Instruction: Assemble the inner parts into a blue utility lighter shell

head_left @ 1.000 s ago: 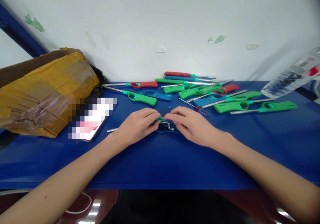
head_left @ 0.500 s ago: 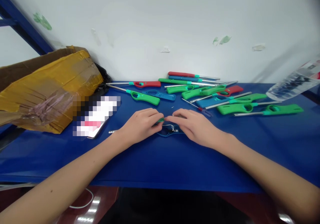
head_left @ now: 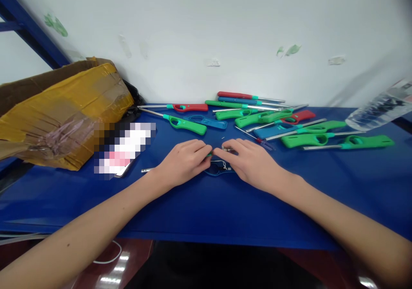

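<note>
My left hand is closed in a pinch on a small green piece, mostly covered by the fingers. Fingertips almost meeting it, my right hand is curled around a small shiny part whose kind I cannot make out. Under both hands lies an opened blue lighter casing with a thin white wire inside. A metal tube end sticks out to the left of my left wrist.
Several long-necked lighters, including a green one, lie along the back. A screwdriver, a tiny pin and a plastic bottle are rightward. A taped carton and a phone occupy the left of the blue table.
The view has shifted slightly. My fingers have moved a little at the green piece, which now shows less, and more of the shiny part shows at my right fingers.
</note>
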{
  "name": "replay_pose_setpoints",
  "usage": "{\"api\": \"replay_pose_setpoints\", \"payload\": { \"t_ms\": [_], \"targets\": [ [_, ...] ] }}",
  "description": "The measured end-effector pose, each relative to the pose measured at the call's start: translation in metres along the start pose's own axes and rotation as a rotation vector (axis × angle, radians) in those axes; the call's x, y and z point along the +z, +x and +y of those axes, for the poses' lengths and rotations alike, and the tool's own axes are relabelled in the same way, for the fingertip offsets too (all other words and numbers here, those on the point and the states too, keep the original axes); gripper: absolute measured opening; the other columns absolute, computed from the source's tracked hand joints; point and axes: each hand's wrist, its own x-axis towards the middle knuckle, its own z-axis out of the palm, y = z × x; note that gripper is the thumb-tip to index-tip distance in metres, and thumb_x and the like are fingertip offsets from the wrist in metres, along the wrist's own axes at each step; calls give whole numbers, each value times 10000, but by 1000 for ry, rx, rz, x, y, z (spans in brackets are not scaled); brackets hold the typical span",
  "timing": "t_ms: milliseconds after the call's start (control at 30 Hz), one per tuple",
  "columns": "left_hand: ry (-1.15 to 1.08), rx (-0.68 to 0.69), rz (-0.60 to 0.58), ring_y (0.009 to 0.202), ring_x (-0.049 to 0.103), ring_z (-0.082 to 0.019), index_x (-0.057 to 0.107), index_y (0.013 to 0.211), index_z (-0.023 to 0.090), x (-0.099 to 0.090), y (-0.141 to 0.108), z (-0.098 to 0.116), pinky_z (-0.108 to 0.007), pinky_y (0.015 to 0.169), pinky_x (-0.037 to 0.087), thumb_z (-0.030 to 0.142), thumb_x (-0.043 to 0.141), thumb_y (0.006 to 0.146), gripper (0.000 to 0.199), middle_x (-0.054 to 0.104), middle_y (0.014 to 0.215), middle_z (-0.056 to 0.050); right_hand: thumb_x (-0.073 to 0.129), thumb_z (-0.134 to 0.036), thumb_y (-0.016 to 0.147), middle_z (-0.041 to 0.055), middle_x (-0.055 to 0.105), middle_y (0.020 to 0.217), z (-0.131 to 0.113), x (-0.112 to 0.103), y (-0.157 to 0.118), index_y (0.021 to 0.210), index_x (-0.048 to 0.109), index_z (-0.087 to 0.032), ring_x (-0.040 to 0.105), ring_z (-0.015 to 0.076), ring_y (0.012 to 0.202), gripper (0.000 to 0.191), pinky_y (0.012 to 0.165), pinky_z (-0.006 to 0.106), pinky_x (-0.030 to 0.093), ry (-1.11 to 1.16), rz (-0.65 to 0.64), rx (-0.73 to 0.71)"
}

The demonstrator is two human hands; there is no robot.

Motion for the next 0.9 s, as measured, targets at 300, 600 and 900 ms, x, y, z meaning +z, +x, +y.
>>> {"api": "replay_pose_setpoints", "payload": {
  "t_ms": [300, 600, 900],
  "targets": [
    [-84, -17, 53, 746, 620, -154, 618, 1018, 116, -2, 1, -4, -255, 677, 525, 173, 526, 953, 126, 671, 864, -74, 423, -93, 942, 112, 696, 1081, 5, 2, -1, 1320, 494, -169, 676, 244, 887, 392, 780, 408, 550, 239, 72, 95],
    [-120, -18, 52, 736, 632, -148, 634, 1000, 120, -1, 1, -4, -238, 669, 523, 178, 538, 944, 126, 676, 843, -68, 418, -82, 949, 108, 674, 1112, 5, 1, -3, 1281, 555, -178, 653, 225, 882, 372, 769, 376, 537, 201, 32, 40],
    [-110, -27, 33, 734, 641, -152, 633, 995, 115, 0, -1, -3, -247, 658, 528, 172, 506, 955, 145, 683, 840, -72, 394, -47, 940, 92, 641, 1109, 5, 1, -4, 1300, 573, -235, 618, 199, 865, 445, 757, 336, 515, 122, -34, 32]
  ]
}}
